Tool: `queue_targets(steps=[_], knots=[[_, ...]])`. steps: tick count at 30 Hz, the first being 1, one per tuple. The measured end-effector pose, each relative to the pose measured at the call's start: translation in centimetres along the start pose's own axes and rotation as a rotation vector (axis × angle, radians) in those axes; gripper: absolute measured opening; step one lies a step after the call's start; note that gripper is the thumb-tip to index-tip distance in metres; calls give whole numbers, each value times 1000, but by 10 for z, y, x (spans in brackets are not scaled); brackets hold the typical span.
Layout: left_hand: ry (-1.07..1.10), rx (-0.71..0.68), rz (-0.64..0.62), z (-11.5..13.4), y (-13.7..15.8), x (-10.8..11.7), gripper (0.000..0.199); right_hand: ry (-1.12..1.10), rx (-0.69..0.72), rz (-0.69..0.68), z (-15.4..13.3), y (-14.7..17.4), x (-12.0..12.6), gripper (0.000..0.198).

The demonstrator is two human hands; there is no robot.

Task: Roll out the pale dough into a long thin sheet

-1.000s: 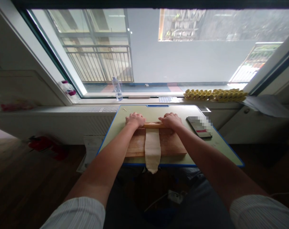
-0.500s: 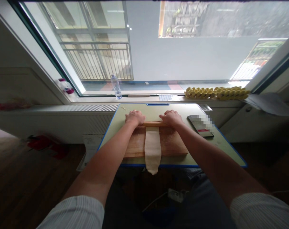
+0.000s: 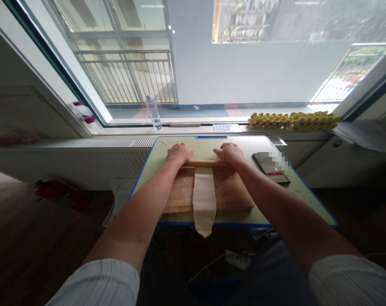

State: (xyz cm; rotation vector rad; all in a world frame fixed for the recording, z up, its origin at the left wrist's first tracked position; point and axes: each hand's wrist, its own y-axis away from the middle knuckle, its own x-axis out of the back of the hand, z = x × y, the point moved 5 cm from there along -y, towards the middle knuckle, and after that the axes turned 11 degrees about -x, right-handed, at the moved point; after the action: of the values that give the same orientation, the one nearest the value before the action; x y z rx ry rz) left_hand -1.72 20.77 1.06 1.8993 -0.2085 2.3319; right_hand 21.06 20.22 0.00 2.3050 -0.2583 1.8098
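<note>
A wooden rolling pin (image 3: 206,163) lies crosswise near the far edge of a wooden board (image 3: 234,191). My left hand (image 3: 180,152) is closed over the pin's left end, and my right hand (image 3: 229,153) is closed over its right end. From beneath the pin a long, flat strip of pale dough (image 3: 204,195) stretches toward me. Its near end droops over the board's front edge and past the edge of the small table. White flour marks show on the wood beside the strip. The strip's far end is hidden under the pin.
The board rests on a small pale-green table (image 3: 294,199) with a blue rim. A phone (image 3: 271,168) lies right of the board. Along the windowsill stand a clear bottle (image 3: 153,112) and yellow egg trays (image 3: 293,120). A power strip (image 3: 237,259) hangs or lies below the table.
The pin and both hands look nearly unchanged on the board, with the pin perhaps slightly farther away. The camera view has shifted a little; the dough still hangs over the front edge.
</note>
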Motion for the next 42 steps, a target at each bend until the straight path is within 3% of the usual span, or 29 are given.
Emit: queue_targets(steps=[23,42], knots=[[-11,-1,11,-4,-14,-2,47,10,9,22,-5,0,5,51],[-29,-24,6,-1,-2,-2,47,-3,9,22,-2,10,3,53]])
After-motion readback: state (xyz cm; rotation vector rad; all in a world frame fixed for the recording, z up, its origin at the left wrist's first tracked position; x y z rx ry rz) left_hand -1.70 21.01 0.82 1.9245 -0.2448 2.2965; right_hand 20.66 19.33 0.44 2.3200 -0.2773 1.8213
